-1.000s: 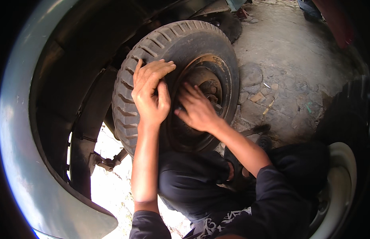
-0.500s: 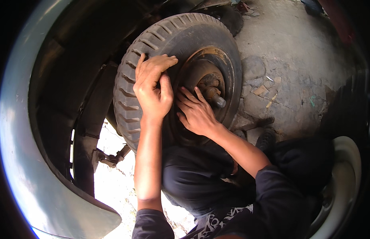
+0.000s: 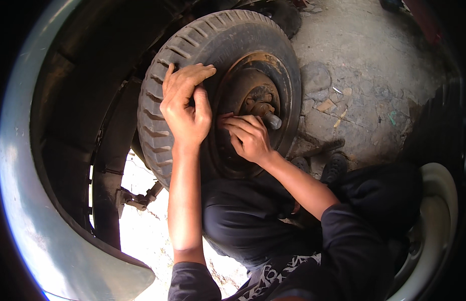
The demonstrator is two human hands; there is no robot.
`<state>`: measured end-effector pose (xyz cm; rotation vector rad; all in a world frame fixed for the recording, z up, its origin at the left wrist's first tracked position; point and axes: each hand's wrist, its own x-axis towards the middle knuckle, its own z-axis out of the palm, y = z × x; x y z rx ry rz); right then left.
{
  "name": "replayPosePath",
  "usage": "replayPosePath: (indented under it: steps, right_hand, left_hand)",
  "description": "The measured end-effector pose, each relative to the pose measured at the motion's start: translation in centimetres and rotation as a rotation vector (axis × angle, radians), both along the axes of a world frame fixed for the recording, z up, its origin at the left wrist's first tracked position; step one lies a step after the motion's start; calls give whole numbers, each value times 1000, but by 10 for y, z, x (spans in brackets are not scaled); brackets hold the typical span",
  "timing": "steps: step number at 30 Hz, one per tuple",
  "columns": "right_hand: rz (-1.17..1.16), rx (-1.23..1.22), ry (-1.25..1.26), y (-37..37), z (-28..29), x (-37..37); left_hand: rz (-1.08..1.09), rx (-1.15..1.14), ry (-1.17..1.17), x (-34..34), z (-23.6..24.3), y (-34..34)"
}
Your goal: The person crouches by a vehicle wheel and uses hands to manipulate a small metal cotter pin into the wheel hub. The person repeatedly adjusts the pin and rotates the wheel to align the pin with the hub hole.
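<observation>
A black wheel (image 3: 265,30) with a blocky worn tread stands upright in front of me, and its rusty rim (image 3: 282,67) surrounds a brown hub (image 3: 248,83). From the hub's middle juts a grey, rounded axle end (image 3: 274,121). My left hand (image 3: 186,100) lies against the tyre's tread and upper sidewall, its fingers stretched out and nothing in it. Low on the hub's near left side, my right hand (image 3: 249,134) has its fingers bent and drawn together at the rim. Whatever may be between those fingertips is hidden.
A pale curved fender (image 3: 22,165) arches over the dark wheel well at left. Rubble and a bar-shaped tool (image 3: 325,147) lie on the concrete floor (image 3: 353,45) at right. Another wheel with a light rim (image 3: 446,195) stands at lower right.
My right hand's spread fingers have drawn together and bent, and the hand sits lower on the hub. My left hand stays on the tyre. The whole view has shifted slightly.
</observation>
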<state>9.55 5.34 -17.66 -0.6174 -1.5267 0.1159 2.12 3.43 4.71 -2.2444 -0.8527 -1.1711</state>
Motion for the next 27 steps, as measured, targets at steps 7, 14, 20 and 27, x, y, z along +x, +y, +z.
replayPosePath:
  steps: [7,14,20,27]
  right_hand:
    - [86,-129,130,5,25,-3]
    - [280,-367,332,22,21,10]
    - [217,-354,311,38,15,12]
    - [455,-756,590,27,13,25]
  left_hand:
    - [1,6,-12,-2,-2,2]
    - [6,5,1,0,1,2]
    - [-12,10,15,1,-1,6]
    - [-12,15,20,-4,-1,6]
